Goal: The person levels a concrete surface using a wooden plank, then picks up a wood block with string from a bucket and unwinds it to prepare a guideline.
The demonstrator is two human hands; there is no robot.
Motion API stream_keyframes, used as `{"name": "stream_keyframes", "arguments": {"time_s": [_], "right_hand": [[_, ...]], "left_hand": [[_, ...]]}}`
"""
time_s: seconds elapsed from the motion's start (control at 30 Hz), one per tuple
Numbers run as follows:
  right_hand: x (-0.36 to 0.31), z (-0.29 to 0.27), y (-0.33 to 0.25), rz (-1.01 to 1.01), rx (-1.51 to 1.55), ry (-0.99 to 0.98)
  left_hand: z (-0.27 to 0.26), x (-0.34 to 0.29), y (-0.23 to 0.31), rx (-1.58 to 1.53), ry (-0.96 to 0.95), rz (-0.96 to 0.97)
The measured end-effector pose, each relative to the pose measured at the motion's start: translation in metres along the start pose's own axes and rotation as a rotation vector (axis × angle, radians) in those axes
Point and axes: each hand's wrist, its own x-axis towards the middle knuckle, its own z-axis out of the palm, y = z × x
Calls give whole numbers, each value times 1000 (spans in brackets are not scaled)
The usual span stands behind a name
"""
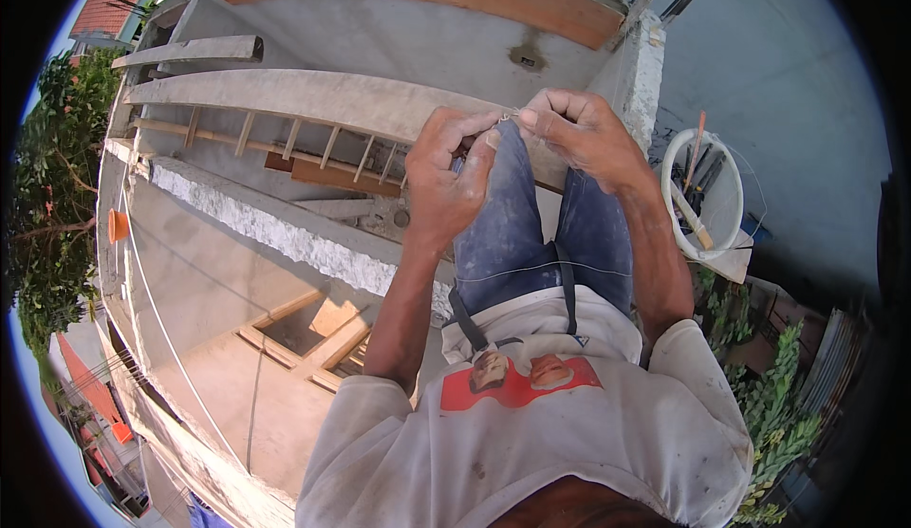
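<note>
Both of my hands are raised in front of my lap, over blue dusty trousers. Between them is a small knotted bit of thin pale string. My left hand is closed, thumb and fingers pinching by the knot. From the other side, my right hand pinches the string between thumb and bent index finger. The fingers hide part of the string, and its full run cannot be followed. Another thin light line lies across my lap, over a dark strap.
A long plank and a wooden ladder lie beyond my left hand. A rough concrete wall top runs below them. At right stands a white bucket of tools. Lower left is a framed floor opening.
</note>
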Motion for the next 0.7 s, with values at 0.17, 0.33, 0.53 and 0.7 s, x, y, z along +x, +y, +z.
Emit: {"name": "stream_keyframes", "arguments": {"time_s": [0.17,0.33,0.53,0.7], "right_hand": [[0,-12,21,-12,372,-131],[-4,-16,21,9,698,-127],[-1,-10,28,33,793,-156],[-1,0,35,-23,734,-131]], "left_hand": [[-33,-2,1,-275,-174,-383],[-41,-8,-10,-267,-164,-481],[-46,-14,-20,-213,6,-447],[-33,-2,-31,-13,475,-174]]}}
